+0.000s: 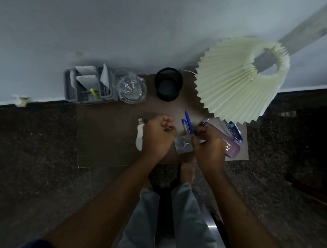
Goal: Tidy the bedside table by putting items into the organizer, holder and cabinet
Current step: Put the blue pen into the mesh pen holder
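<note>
Presently, left to right on the worktop (pixel 108 139): grey organizer (pixel 89 88) with papers; glass jar (pixel 131 88); black holder (pixel 168 85), empty; lamp (pixel 238 79). Front row: bulb (pixel 139 133), fragile, best cradled by its globe; left hand (pixel 157 137), curled closed, contents not visible; two pens (pixel 188 123), light, stiff, slippery, best pinched mid-barrel; small clear box (pixel 183 146); right hand (pixel 210 143), fingers pinched near the pens, grip uncertain; purple bottle (pixel 232 147); glasses (pixel 234 131), delicate.

Two blue pens (pixel 187 123), one bulb (pixel 140 130), one purple bottle (pixel 229 144), one black cup (pixel 168 85), one lamp (pixel 238 79), one glass jug (pixel 131 86), one gray organizer (pixel 69 89).
</note>
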